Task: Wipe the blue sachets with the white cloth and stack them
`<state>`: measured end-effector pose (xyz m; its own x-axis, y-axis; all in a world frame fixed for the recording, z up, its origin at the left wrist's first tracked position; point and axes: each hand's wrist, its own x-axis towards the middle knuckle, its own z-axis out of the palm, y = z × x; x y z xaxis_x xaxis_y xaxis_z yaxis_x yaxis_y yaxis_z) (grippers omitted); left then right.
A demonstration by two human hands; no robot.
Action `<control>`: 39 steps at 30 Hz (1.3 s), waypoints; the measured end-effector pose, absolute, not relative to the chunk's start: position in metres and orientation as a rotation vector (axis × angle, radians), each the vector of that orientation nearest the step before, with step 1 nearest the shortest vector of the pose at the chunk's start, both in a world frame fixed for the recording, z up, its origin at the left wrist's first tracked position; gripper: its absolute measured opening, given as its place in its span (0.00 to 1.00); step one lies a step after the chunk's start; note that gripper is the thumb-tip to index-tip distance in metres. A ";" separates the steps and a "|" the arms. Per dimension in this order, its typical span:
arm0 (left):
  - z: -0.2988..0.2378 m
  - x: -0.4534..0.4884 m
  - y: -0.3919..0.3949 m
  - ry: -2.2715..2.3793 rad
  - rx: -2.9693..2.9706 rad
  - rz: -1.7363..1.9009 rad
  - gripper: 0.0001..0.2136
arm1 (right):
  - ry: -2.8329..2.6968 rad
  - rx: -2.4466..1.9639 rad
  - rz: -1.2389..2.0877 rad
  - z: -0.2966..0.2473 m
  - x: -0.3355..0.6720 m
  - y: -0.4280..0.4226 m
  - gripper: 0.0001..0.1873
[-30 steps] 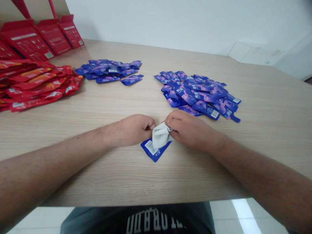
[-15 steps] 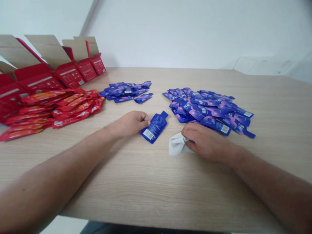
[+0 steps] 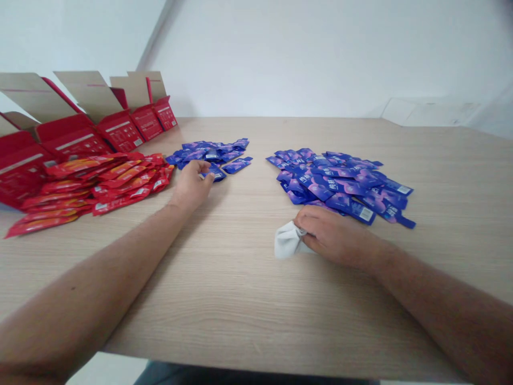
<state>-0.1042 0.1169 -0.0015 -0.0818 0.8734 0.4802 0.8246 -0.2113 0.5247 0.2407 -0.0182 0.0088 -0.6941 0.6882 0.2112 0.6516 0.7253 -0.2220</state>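
Observation:
My left hand (image 3: 194, 183) is at the near edge of the smaller pile of blue pouches (image 3: 212, 151), with thumb and forefinger apart. Just beyond those fingertips lies a blue sachet pouch (image 3: 217, 173), partly covered by the hand. My right hand (image 3: 331, 233) is closed around a crumpled white cloth (image 3: 287, 240), low over the table in front of the larger pile of blue and purple pouches (image 3: 336, 182). Pouches in that pile overlap, some showing white lettering, others a barcode.
Red and orange packets (image 3: 120, 179) are heaped at the left. Behind them stands a row of red cardboard boxes (image 3: 120, 131) with raised flaps. A white panel (image 3: 430, 112) is against the wall at the back right of the wooden table (image 3: 224, 299).
My left hand has moved left and away from me, carrying the blue pouch from the middle of the table to the smaller pile, and its fingers have parted. The right hand still grips the cloth.

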 end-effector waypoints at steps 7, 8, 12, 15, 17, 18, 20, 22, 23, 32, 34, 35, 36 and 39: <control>0.003 -0.057 0.087 1.633 2.188 0.807 0.12 | -2.690 -1.026 0.190 0.009 0.235 -0.018 0.09; 0.005 -0.050 0.085 1.614 2.189 0.774 0.11 | -2.680 -1.007 0.189 0.008 0.235 -0.017 0.10; 0.012 -0.026 0.083 1.502 2.226 0.654 0.10 | -2.649 -0.957 0.179 0.003 0.236 -0.015 0.10; 0.017 -0.002 0.090 1.413 2.276 0.637 0.09 | -2.653 -0.948 0.164 0.002 0.236 -0.013 0.10; 0.020 0.017 0.098 1.399 2.271 0.661 0.08 | -2.655 -0.940 0.155 0.002 0.236 -0.012 0.09; 0.021 0.027 0.102 1.411 2.251 0.669 0.08 | -2.657 -0.935 0.154 0.002 0.235 -0.012 0.09; 0.022 0.046 0.112 1.447 2.189 0.644 0.08 | -2.653 -0.924 0.151 0.002 0.235 -0.011 0.08; 0.022 0.063 0.120 1.464 2.139 0.608 0.08 | -2.643 -0.918 0.152 0.001 0.235 -0.011 0.07; 0.022 0.070 0.124 1.471 2.115 0.589 0.08 | -2.639 -0.918 0.154 0.001 0.235 -0.011 0.07; 0.013 0.099 0.140 1.462 1.805 0.516 0.10 | -2.625 -0.919 0.170 0.000 0.235 -0.009 0.11; 0.012 0.101 0.143 1.461 1.745 0.532 0.11 | -2.627 -0.924 0.173 -0.001 0.235 -0.008 0.11; 0.011 0.101 0.144 1.457 1.721 0.538 0.12 | -2.627 -0.926 0.173 -0.002 0.235 -0.008 0.11; 0.011 0.100 0.146 1.451 1.701 0.541 0.12 | -2.627 -0.928 0.171 -0.002 0.235 -0.008 0.11; 0.014 0.087 0.146 1.425 1.675 0.540 0.13 | -2.629 -0.933 0.169 -0.001 0.235 -0.008 0.10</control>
